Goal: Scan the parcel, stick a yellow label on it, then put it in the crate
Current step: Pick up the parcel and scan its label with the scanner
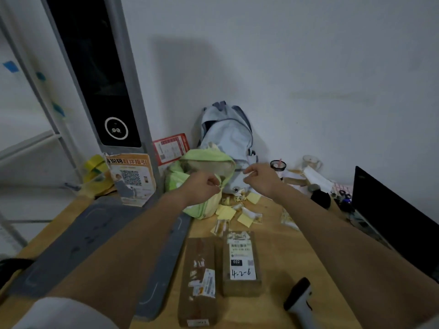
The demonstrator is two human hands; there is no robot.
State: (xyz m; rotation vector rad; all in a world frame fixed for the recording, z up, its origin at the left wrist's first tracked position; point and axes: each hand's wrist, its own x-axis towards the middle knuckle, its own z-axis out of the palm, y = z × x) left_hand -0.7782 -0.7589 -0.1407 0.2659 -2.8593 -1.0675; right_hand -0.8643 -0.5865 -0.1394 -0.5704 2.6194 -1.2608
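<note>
Two brown cardboard parcels lie on the wooden table: a long one (198,281) and a shorter one (241,264) with a white shipping label marked "4-2-6". Beside them to the right, a black-and-white hand scanner (299,298) lies on the table. Loose yellow labels (225,211) are scattered just beyond the parcels. Both of my hands are stretched out past the labels, at a green bag. My left hand (204,187) pinches a small pale scrap at its fingertips. My right hand (261,178) has thumb and fingers pinched together; I cannot make out anything in it. No crate is in view.
The green bag (204,162) leans against a pale backpack (228,136) by the wall. A grey kiosk with a black screen (95,67) stands on a grey base (95,233) at left, with yellow tape rolls (95,166) beside it. A dark screen (392,222) and a cup (278,166) are at right.
</note>
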